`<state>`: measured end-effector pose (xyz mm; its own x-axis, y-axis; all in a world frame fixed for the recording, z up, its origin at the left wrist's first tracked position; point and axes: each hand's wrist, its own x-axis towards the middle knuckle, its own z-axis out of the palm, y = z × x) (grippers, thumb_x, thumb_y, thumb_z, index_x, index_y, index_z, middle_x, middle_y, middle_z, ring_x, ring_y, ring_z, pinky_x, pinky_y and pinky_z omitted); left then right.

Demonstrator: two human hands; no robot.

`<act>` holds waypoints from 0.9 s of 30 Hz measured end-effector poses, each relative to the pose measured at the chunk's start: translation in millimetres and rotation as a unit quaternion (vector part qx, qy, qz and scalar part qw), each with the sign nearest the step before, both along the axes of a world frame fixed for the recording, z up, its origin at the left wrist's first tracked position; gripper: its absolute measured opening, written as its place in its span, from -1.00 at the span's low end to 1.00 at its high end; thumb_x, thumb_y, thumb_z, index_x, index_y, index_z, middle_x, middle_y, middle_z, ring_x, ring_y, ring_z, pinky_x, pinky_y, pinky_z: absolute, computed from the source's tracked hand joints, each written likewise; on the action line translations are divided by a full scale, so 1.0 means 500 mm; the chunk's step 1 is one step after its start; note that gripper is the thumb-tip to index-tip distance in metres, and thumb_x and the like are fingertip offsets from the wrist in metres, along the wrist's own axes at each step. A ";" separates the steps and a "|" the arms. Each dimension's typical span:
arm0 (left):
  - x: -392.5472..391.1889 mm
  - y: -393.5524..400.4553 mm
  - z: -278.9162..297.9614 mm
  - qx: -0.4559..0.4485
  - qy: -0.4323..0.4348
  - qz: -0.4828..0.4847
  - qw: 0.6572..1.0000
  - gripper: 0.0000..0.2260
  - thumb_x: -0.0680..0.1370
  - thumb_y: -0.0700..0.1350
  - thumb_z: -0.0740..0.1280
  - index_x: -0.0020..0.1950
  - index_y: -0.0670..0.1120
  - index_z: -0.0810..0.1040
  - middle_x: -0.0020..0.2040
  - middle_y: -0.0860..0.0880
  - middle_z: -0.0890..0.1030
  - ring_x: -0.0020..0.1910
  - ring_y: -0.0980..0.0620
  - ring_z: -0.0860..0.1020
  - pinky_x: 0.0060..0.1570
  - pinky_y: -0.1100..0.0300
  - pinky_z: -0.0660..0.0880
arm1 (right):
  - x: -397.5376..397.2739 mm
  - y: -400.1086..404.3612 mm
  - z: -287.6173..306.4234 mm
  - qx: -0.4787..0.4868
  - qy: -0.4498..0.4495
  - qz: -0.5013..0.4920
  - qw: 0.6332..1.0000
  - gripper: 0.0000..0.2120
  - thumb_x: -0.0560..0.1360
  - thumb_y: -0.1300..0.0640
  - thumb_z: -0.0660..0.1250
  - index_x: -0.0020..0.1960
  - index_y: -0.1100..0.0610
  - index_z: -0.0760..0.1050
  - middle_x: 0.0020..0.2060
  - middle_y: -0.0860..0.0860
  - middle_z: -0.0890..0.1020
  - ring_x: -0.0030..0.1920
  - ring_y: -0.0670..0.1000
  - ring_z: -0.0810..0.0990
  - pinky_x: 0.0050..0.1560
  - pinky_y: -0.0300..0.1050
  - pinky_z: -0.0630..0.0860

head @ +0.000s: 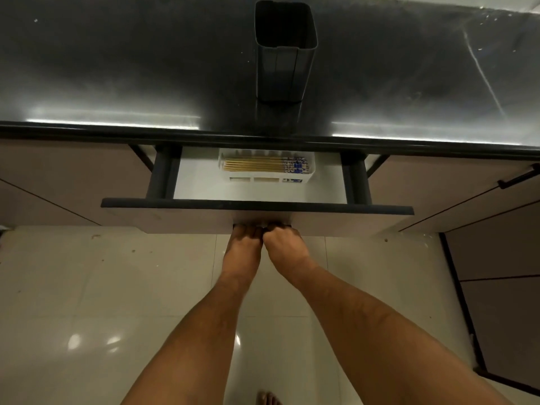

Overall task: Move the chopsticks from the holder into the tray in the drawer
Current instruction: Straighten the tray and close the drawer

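The left hand (244, 244) was seen pressed to the lower edge of the drawer (257, 213) front, its grip curled under that edge. Touching it on the right, the right hand (285, 244) was clenched on the same edge. Beyond both grips, inside the open drawer, the chopsticks (263, 165) were laid flat in the white tray (267, 178). Farther beyond, on the dark desk (117, 68), the holder (285, 51) was found upright, with nothing visible inside.
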<state>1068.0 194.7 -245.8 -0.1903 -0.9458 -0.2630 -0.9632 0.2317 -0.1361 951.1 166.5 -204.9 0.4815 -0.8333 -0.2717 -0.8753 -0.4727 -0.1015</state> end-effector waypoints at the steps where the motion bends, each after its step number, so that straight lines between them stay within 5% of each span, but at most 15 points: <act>1: 0.001 -0.016 0.000 -0.002 0.015 0.007 1.000 -0.63 0.48 -0.28 0.43 0.29 -0.15 0.56 0.26 -0.12 0.57 0.34 -0.13 0.47 0.51 -0.04 0.19 | 0.003 -0.017 0.001 0.001 0.001 0.000 1.000 -0.80 0.56 0.25 0.37 0.18 0.14 0.60 0.05 0.12 0.67 0.04 0.13 0.66 0.21 0.04 0.56; 7: 0.013 -0.103 0.005 0.008 0.117 0.048 0.992 -0.77 0.58 -0.25 0.35 0.22 -0.10 0.57 0.16 -0.06 0.63 0.12 -0.02 0.61 0.18 0.14 0.55 | 0.015 -0.102 0.000 0.004 -0.017 -0.015 1.000 -0.88 0.59 0.22 0.35 0.11 0.14 0.60 -0.05 0.09 0.67 -0.04 0.07 0.67 0.12 0.00 0.58; 14: 0.024 -0.180 0.014 -0.013 0.202 0.108 0.973 -0.90 0.57 -0.25 0.36 0.03 -0.09 0.63 -0.11 -0.06 0.69 -0.21 0.03 0.66 -0.25 0.30 0.43 | 0.031 -0.182 0.000 -0.001 -0.013 -0.044 0.999 -0.91 0.59 0.23 0.33 0.04 0.14 0.61 -0.08 0.08 0.67 -0.05 0.07 0.66 0.07 -0.02 0.58; 16: 0.029 -0.201 0.015 -0.011 0.207 0.105 0.973 -0.80 0.53 -0.24 0.41 0.13 -0.07 0.61 0.00 -0.08 0.69 -0.10 -0.01 0.67 -0.17 0.26 0.48 | 0.036 -0.206 -0.001 0.005 -0.002 -0.051 0.999 -0.88 0.59 0.26 0.32 0.08 0.15 0.60 -0.03 0.10 0.66 -0.01 0.10 0.65 0.08 0.00 0.57; 17: 0.031 -0.215 0.007 -0.018 0.199 0.087 0.976 -0.66 0.49 -0.21 0.45 0.25 -0.06 0.56 0.13 -0.09 0.65 0.06 -0.05 0.64 0.03 0.19 0.51 | 0.038 -0.218 -0.002 0.013 0.000 -0.058 0.998 -0.86 0.59 0.27 0.32 0.12 0.16 0.59 0.02 0.12 0.65 0.04 0.12 0.64 0.12 0.01 0.56; 19: 0.037 -0.241 -0.004 -0.064 0.142 0.038 0.987 -0.37 0.40 -0.15 0.53 0.44 -0.07 0.43 0.36 -0.11 0.51 0.37 -0.13 0.47 0.44 0.03 0.30 | 0.041 -0.240 -0.007 0.021 0.003 -0.065 0.998 -0.77 0.57 0.26 0.33 0.23 0.15 0.55 0.16 0.14 0.60 0.17 0.16 0.58 0.25 0.05 0.49; 20: 0.038 -0.251 -0.005 -0.079 0.129 0.036 0.988 -0.32 0.34 -0.14 0.58 0.43 -0.08 0.44 0.37 -0.11 0.51 0.39 -0.13 0.45 0.48 0.02 0.25 | 0.042 -0.250 -0.011 0.017 0.009 -0.062 0.998 -0.73 0.57 0.24 0.34 0.27 0.14 0.53 0.22 0.13 0.58 0.22 0.17 0.55 0.30 0.04 0.45; 24: 0.037 -0.276 -0.012 -0.084 0.141 0.031 0.986 -0.30 -0.06 -0.12 0.74 0.06 -0.07 0.70 0.01 -0.07 0.71 0.04 -0.09 0.67 0.19 0.07 0.55 | 0.049 -0.279 -0.022 0.008 0.042 -0.063 0.997 -0.63 0.57 0.16 0.37 0.36 0.12 0.47 0.30 0.12 0.55 0.26 0.16 0.53 0.32 0.02 0.45; 27: 0.038 -0.289 -0.008 -0.102 0.157 0.036 0.982 -0.37 -0.01 -0.12 0.75 0.04 -0.06 0.71 -0.03 -0.06 0.72 0.01 -0.08 0.68 0.13 0.08 0.58 | 0.056 -0.298 -0.023 0.019 0.046 -0.090 0.995 -0.58 0.58 0.15 0.38 0.41 0.15 0.43 0.32 0.13 0.55 0.28 0.19 0.54 0.32 0.04 0.48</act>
<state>1087.2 50.2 -249.6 -0.1629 -0.9866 -0.0060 -0.9779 0.1606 0.1336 979.2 17.6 -216.3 0.2969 -0.8919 -0.3412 -0.9519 -0.3049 -0.0312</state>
